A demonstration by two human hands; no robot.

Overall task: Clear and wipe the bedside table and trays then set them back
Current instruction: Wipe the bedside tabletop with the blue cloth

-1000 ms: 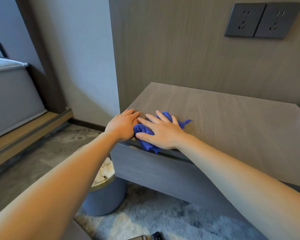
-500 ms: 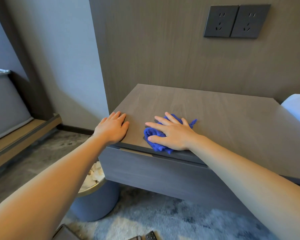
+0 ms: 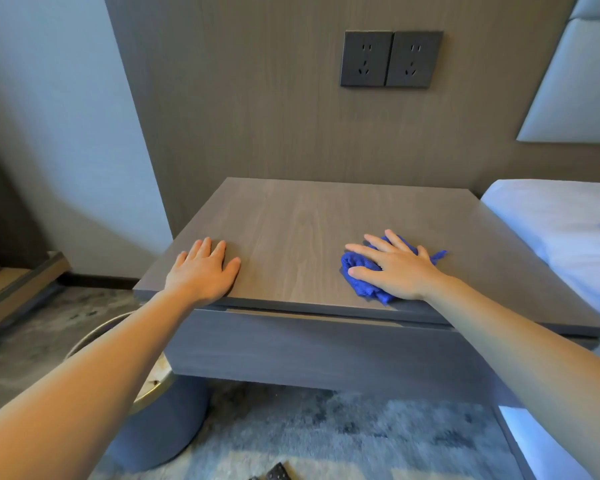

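The grey wood-grain bedside table fills the middle of the head view, with nothing on its top but my hands and a cloth. My right hand presses flat, fingers straight and spread, on a crumpled blue cloth near the table's front edge, right of centre. My left hand rests flat on the front left corner, fingers straight. No trays are in view.
A round grey bin with white paper in it stands on the floor under the table's left corner. A white bed adjoins the table on the right. Two dark wall sockets sit above. A dark object lies on the carpet.
My right hand has slid the blue cloth to the right along the front edge, away from my left hand. The left hand stays at the front left corner.
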